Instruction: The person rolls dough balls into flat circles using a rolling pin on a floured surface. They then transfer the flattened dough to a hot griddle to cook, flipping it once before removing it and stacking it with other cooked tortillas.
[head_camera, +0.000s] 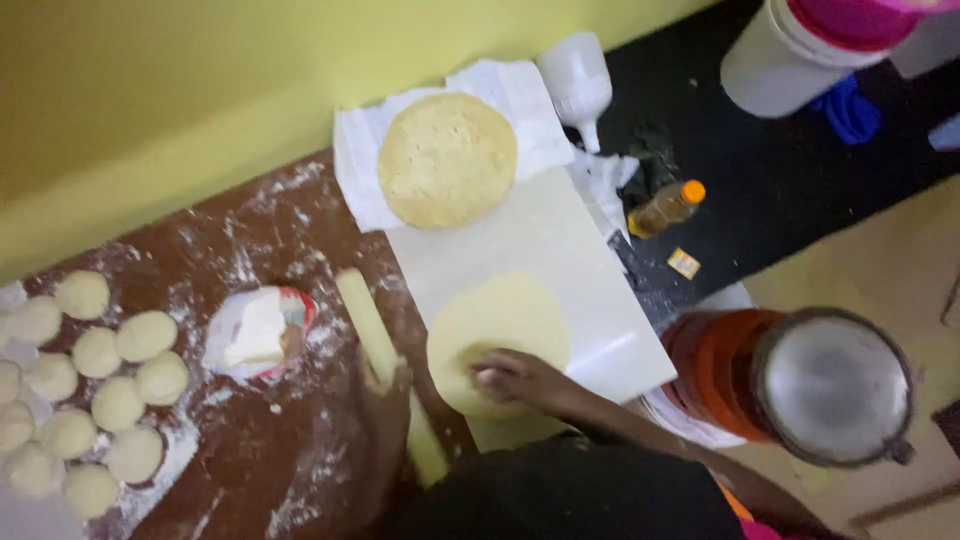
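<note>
Flour-dusted brown worktop carries a white board. Right hand presses flat fingers on a rolled dough disc; left hand grips a rolling pin. One finished flatbread rests on paper; many dough balls remain unrolled.

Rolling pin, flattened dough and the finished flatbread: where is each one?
Rolling pin (372, 325), head view, on its bare upper shaft.
Flattened dough (505, 315), head view, on its upper middle.
Finished flatbread (447, 158), head view, on its centre.
</note>
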